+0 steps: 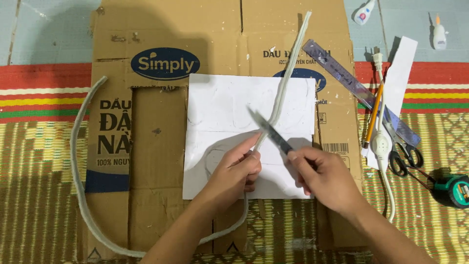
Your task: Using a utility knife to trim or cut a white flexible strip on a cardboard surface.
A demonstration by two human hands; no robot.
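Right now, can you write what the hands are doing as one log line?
left hand: pinches grey cord | right hand: holds knife, blade at cord | under: white sheet, cardboard

Reaching up from the bottom edge, both forearms angling toward each other and nearly meeting at the hands. Left hand (238,168) lying palm-down with fingers curled into a loose fist, forefinger stretching forward and up, thumb tucking alongside in a pinching grip. Right hand (320,172) sitting just beside it, knuckles up, fingers folding tightly in a closed grip, thumb pressing along the top, wrist bending slightly inward.
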